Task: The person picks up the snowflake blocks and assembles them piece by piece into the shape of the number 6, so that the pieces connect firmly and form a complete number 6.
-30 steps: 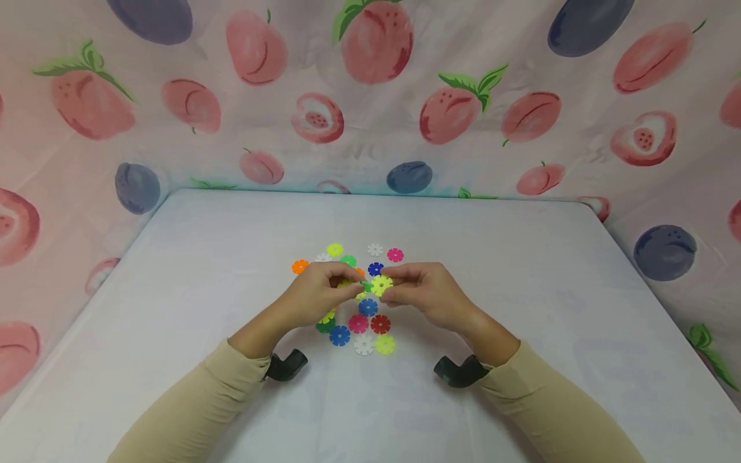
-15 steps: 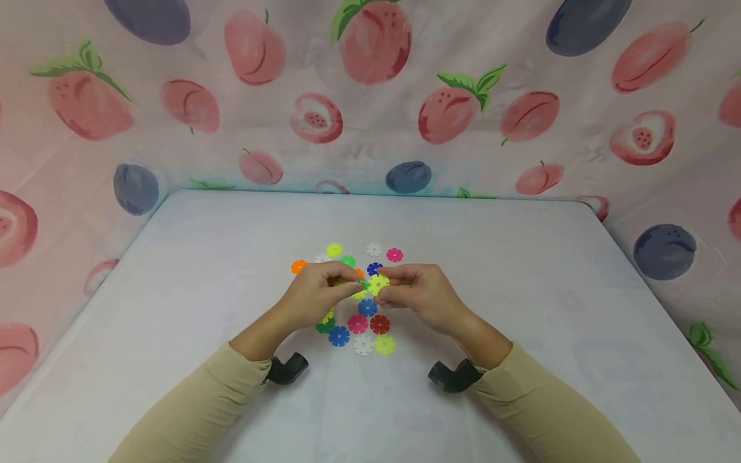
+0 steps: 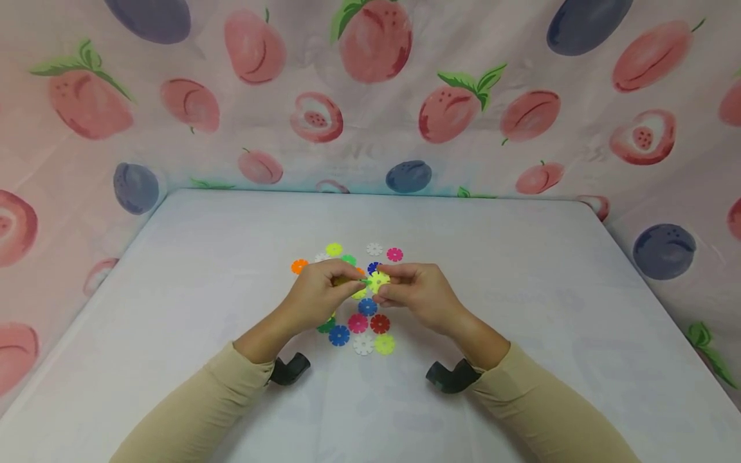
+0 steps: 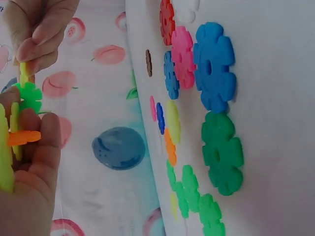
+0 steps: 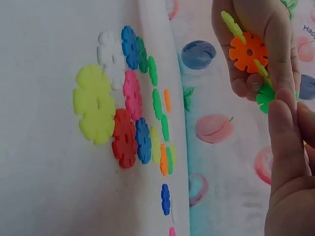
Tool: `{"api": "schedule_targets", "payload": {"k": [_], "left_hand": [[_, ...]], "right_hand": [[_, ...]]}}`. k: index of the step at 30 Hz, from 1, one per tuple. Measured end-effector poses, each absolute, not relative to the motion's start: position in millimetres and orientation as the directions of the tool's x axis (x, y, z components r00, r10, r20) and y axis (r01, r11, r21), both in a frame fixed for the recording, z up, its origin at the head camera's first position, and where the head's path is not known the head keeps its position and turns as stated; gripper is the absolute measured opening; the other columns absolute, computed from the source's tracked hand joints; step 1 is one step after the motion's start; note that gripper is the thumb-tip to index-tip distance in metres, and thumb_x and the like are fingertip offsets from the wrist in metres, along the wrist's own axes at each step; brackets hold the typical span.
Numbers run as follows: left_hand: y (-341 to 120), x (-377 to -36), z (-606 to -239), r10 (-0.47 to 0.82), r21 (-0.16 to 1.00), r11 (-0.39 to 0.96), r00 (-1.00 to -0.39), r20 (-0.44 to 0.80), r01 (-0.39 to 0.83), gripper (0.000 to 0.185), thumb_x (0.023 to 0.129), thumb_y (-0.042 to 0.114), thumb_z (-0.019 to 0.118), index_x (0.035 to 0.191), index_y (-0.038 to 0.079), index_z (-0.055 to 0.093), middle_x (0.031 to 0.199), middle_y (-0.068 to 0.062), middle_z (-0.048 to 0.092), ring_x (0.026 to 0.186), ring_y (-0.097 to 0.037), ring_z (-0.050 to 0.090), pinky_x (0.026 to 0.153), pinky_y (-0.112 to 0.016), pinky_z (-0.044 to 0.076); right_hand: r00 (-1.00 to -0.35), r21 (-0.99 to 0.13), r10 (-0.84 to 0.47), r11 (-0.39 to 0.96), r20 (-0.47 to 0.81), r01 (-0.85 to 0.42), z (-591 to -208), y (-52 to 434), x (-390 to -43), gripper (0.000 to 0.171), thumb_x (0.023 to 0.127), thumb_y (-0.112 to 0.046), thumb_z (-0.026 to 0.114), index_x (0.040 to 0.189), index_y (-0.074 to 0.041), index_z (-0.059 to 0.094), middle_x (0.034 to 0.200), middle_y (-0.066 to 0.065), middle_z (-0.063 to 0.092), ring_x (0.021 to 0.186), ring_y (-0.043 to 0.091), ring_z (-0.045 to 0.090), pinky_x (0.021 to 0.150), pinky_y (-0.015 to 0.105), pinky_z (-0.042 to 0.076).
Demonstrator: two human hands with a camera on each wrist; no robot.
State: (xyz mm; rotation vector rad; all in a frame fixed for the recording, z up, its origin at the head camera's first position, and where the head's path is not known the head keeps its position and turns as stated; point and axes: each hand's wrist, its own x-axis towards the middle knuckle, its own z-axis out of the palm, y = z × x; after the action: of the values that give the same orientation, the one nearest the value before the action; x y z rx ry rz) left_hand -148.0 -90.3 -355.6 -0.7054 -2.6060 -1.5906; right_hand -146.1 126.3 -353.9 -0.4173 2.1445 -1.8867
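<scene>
My left hand [image 3: 315,292] holds a short chain of interlocking flower-shaped plastic discs. In the right wrist view the chain shows an orange disc [image 5: 249,51] with yellow discs slotted across it and a green disc [image 5: 266,98] at its end. My right hand [image 3: 425,296] pinches a yellow disc [image 3: 379,281] between thumb and fingers. That disc stands edge to edge with the green disc [image 4: 30,97], its rim right at the green one's notches in the left wrist view. Both hands are raised over the middle of the table, fingertips almost meeting.
Loose discs lie flat on the white table [image 3: 521,270] beneath and around the hands, among them a red disc [image 3: 380,324], a pink disc [image 3: 357,323] and a white disc [image 3: 363,345]. A fruit-printed cloth [image 3: 370,128] hangs behind. Black curved pieces [image 3: 454,376] sit at both wrists.
My right hand has shifted slightly left with the yellow disc, closer to my left hand. The green disc has turned more edge-on in the head view. The loose discs stay put.
</scene>
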Motion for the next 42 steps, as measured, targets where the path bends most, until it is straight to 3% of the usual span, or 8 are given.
{"api": "schedule_targets", "payload": {"k": [10,15,19,22,26,32,37,42], "left_hand": [[-91,-151,-353,0.377,0.844,0.424,-0.912,0.165,0.328,0.013,0.092,0.013,0.073,0.101,0.004,0.076,0.086,0.002,0.068,0.072,-0.019,0.058,0.062,-0.03,0.051],[-93,-151,-352,0.377,0.842,0.459,-0.92,0.102,0.282,0.018,0.094,0.016,0.071,0.108,0.005,0.074,0.091,0.0,0.068,0.076,-0.019,0.058,0.064,-0.032,0.052],[-95,-152,-351,0.384,0.825,0.495,-0.92,0.075,0.274,0.02,0.095,0.018,0.07,0.112,0.007,0.073,0.101,-0.001,0.068,0.082,-0.02,0.058,0.068,-0.033,0.053],[-96,-153,-352,0.396,0.817,0.507,-0.916,0.062,0.274,0.019,0.096,0.018,0.068,0.112,0.008,0.07,0.106,-0.001,0.068,0.091,-0.02,0.059,0.076,-0.035,0.054],[-97,-154,-353,0.401,0.832,0.496,-0.915,0.033,0.247,0.016,0.096,0.014,0.065,0.11,0.007,0.066,0.106,-0.002,0.068,0.1,-0.022,0.061,0.09,-0.039,0.053],[-98,-155,-353,0.39,0.845,0.483,-0.92,0.026,0.229,0.018,0.096,0.011,0.062,0.113,0.006,0.062,0.112,-0.005,0.067,0.11,-0.025,0.062,0.101,-0.045,0.047],[-99,-155,-352,0.386,0.833,0.501,-0.922,0.029,0.236,0.015,0.096,0.013,0.063,0.11,0.007,0.064,0.111,-0.003,0.068,0.112,-0.025,0.061,0.102,-0.047,0.046],[-99,-154,-351,0.378,0.825,0.519,-0.926,0.013,0.224,0.013,0.096,0.013,0.062,0.108,0.008,0.064,0.11,-0.004,0.068,0.107,-0.024,0.061,0.096,-0.044,0.049]], "right_hand": [[-0.909,-0.987,-0.417,0.136,0.023,-0.087,-357,127,-151,0.042,0.093,0.003,0.067,0.132,0.014,0.056,0.099,0.021,0.072,0.09,0.029,0.074,0.08,0.035,0.057],[-0.903,-0.952,-0.429,0.265,0.029,-0.156,-355,129,-152,0.046,0.092,-0.006,0.071,0.134,0.008,0.058,0.092,0.011,0.072,0.088,0.027,0.073,0.081,0.032,0.057],[-0.908,-0.899,-0.415,0.37,0.065,-0.234,-355,130,-152,0.043,0.091,-0.011,0.073,0.131,0.002,0.062,0.09,0.004,0.071,0.083,0.023,0.071,0.075,0.033,0.057],[-0.915,-0.876,-0.396,0.413,0.073,-0.249,-356,131,-153,0.038,0.092,-0.013,0.073,0.125,0.001,0.065,0.09,0.004,0.071,0.081,0.021,0.07,0.071,0.034,0.057],[-0.924,-0.831,-0.382,0.509,0.019,-0.227,-358,131,-155,0.035,0.091,-0.018,0.074,0.121,-0.001,0.068,0.093,0.002,0.069,0.082,0.02,0.068,0.067,0.033,0.056],[-0.888,-0.641,-0.441,0.721,-0.134,-0.262,-370,132,-157,0.026,0.09,-0.02,0.076,0.114,-0.012,0.075,0.095,-0.006,0.069,0.087,0.014,0.062,0.071,0.026,0.053],[-0.842,-0.58,-0.514,0.741,-0.166,-0.338,-377,131,-156,0.026,0.088,-0.018,0.077,0.113,-0.012,0.076,0.098,-0.006,0.071,0.087,0.013,0.062,0.075,0.028,0.052],[-0.825,-0.542,-0.531,0.758,-0.192,-0.362,-378,127,-155,0.031,0.086,-0.018,0.079,0.116,-0.01,0.074,0.106,-0.003,0.071,0.099,0.015,0.063,0.083,0.031,0.052]]}}
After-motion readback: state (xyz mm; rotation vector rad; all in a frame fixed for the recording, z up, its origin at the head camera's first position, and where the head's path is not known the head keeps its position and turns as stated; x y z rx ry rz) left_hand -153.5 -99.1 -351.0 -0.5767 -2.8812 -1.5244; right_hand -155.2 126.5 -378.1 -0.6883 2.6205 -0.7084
